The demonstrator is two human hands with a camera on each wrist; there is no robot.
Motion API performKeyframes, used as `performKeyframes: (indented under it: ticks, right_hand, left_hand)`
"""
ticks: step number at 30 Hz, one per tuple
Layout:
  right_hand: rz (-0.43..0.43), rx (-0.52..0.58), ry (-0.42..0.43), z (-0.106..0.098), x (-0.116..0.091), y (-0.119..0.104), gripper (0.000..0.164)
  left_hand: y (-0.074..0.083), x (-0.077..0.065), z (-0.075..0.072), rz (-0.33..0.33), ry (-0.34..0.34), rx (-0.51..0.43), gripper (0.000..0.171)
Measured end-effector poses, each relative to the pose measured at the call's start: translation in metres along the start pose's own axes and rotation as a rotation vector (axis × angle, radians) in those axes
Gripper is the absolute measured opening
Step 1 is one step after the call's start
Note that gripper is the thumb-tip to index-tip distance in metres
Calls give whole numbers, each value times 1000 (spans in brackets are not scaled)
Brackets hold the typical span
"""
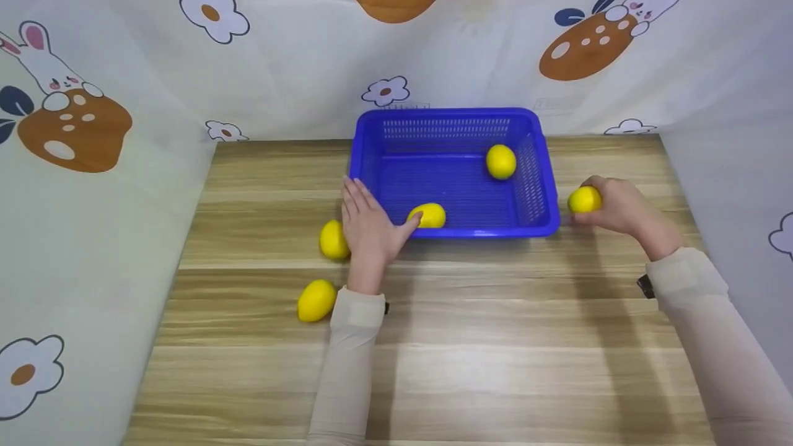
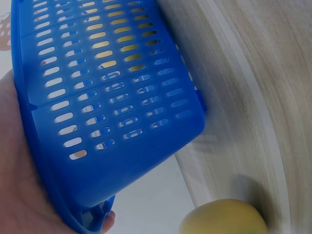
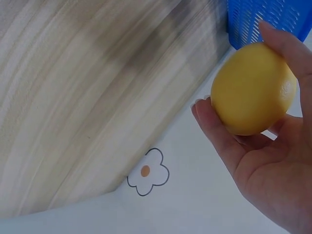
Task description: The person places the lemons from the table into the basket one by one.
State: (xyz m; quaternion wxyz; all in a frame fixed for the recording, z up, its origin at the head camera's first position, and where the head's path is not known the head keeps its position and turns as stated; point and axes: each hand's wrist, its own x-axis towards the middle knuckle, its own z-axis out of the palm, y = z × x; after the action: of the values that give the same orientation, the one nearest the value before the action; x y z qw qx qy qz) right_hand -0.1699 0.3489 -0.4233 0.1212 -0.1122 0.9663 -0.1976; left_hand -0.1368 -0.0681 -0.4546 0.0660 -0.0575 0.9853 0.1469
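My right hand [image 1: 626,209] grips a yellow lemon [image 1: 584,200] just right of a blue plastic basket [image 1: 483,233]. In the right wrist view, thumb and fingers curl round that lemon [image 3: 251,90], held above the table. My left hand [image 1: 370,235] rests on the basket's near left corner, fingers stretched along the left rim and thumb over the front rim. Inside the basket, one lemon [image 1: 501,162] lies at the back right and another lemon [image 1: 432,216] by the front wall, near the left thumb. The left wrist view shows the basket's slotted wall [image 2: 122,92] close up.
Two more lemons lie on the wooden table [image 1: 471,347] left of my left hand: one lemon [image 1: 334,240] beside the hand, another lemon [image 1: 316,301] nearer, by the sleeve. Printed cloth walls [image 1: 297,74] enclose the table at the back and both sides.
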Motion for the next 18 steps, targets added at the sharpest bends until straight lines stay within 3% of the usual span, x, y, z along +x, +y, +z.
performKeyframes:
  ticks: [18]
  right_hand:
    - [8,-33,-32,-19,-4,-11,57]
  left_hand:
    - [0,-1,2,8,39,8,132]
